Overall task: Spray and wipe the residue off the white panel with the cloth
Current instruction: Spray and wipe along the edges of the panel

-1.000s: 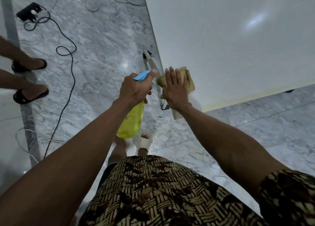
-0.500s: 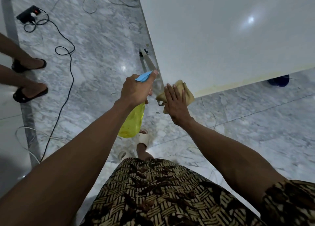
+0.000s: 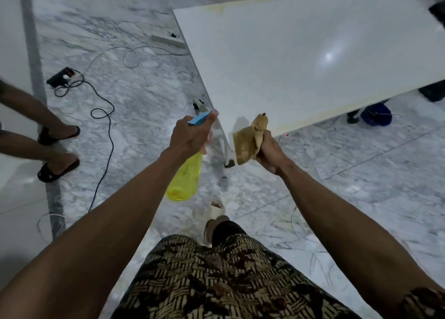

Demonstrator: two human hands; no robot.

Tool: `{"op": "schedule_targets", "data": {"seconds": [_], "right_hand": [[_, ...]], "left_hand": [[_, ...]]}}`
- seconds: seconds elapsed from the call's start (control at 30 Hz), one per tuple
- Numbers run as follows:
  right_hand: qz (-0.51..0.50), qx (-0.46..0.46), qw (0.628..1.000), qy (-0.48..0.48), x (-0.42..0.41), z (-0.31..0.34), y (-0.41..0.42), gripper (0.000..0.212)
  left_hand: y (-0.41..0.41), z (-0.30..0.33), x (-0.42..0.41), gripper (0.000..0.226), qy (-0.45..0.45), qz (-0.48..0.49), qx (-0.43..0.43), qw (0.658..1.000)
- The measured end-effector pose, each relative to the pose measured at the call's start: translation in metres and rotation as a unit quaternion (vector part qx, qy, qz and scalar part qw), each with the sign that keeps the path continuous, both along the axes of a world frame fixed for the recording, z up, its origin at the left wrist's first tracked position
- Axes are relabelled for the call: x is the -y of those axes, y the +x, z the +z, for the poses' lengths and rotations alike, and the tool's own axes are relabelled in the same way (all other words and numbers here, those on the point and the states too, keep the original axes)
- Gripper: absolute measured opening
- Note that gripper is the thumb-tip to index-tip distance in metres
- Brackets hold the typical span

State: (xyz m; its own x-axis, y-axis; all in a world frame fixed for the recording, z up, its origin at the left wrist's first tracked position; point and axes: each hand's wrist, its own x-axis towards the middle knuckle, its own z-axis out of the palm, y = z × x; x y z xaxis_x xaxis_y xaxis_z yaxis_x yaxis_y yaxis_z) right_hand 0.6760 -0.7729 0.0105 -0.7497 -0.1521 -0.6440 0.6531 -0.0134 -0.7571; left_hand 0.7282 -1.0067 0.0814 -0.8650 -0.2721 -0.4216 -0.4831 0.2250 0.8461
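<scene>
Head view: left hand grips the yellow spray bottle by its neck, fingers wrapped round, one finger lying over the blue trigger head. Bottle body hangs below the hand, tilted, over the floor. Nozzle points toward the near corner of the white panel.

Right hand clutches the tan cloth, bunched, fingers curled round it. Cloth is held in the air just off the panel's near corner, not touching the surface.

Panel sits raised above the marble floor; yellowish residue runs along its near edge and also the far edge.

Black power strip with cable lies on the floor at left. Second person's feet in black sandals at far left. Blue bucket under the panel's right side.
</scene>
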Motion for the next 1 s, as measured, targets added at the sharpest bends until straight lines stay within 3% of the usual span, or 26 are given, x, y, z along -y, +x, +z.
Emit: {"op": "schedule_targets", "data": {"seconds": [0.1, 0.2, 0.37, 0.53, 0.67, 0.83, 1.0], "right_hand": [[-0.048, 0.027, 0.989, -0.134, 0.014, 0.017, -0.021, 0.065], [-0.031, 0.035, 0.960, -0.276, 0.027, 0.026, -0.039, 0.084], [0.029, 0.084, 0.885, -0.457, 0.042, 0.038, -0.090, 0.078], [0.021, 0.201, 0.870, -0.449, 0.052, 0.040, -0.145, 0.060], [0.083, 0.273, 0.858, -0.427, 0.046, 0.039, -0.184, 0.059], [0.217, 0.290, 0.851, -0.380, 0.034, 0.026, -0.201, 0.072], [0.291, 0.302, 0.830, -0.369, 0.017, 0.016, -0.206, 0.076]], "left_hand": [[-0.008, 0.022, -0.007, 0.069, 0.002, 0.002, -0.021, 1.000], [-0.023, 0.036, -0.008, 0.073, -0.018, 0.009, -0.026, 0.999], [-0.063, 0.043, -0.017, 0.073, -0.049, 0.041, 0.023, 0.998], [-0.097, 0.034, -0.039, 0.076, -0.033, 0.114, 0.054, 0.992], [-0.119, 0.028, -0.061, 0.079, -0.038, 0.187, 0.070, 0.979], [-0.121, 0.014, -0.101, 0.067, -0.027, 0.295, 0.099, 0.950], [-0.119, 0.007, -0.136, 0.068, -0.030, 0.389, 0.131, 0.912]]}}
